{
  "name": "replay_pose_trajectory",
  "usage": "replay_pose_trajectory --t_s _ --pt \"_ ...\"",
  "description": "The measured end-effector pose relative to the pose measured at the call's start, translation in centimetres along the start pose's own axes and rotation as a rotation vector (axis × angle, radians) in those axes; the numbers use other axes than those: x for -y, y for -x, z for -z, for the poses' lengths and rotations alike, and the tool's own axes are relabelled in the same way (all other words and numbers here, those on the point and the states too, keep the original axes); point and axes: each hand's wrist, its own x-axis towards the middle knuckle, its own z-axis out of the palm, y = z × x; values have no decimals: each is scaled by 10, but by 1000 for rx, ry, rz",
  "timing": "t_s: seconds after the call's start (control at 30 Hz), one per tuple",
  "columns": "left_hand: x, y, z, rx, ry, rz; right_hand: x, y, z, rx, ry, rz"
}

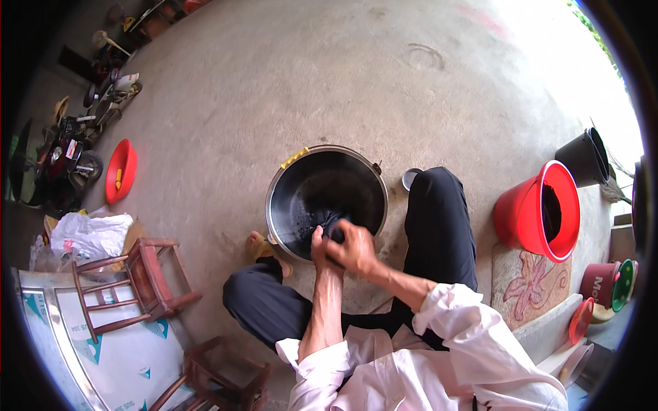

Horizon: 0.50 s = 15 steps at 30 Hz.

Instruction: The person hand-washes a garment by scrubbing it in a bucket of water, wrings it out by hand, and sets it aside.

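Between my spread knees stands a round metal bucket [327, 200] with dark liquid inside and a yellow grip on its handle. Over its near part, my left hand [323, 249] and my right hand [352, 244] are close together on a dark wet cloth [329, 221]. Part of the cloth hangs into the bucket. My right hand is blurred, its fingers bent over the cloth. The palm of my left hand is mostly hidden behind my right hand.
A small round lid or dish [410, 179] lies by my right knee. Farther right are a red bucket [519, 210] with dark contents, a black bucket [578, 156] and a flowered mat [534, 285]. On the left are a red basin [128, 172], wooden stools [149, 280], a plastic bag [92, 234] and a motorcycle [59, 154].
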Motion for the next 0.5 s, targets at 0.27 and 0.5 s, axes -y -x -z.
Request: replay_pose_trajectory --t_s 0.27,0.5 --pt "-46 33 -60 -135 -230 -253 -11 -46 24 144 -365 -135" --pt "-58 65 -75 -151 -443 -361 0 -26 50 609 -497 -27"
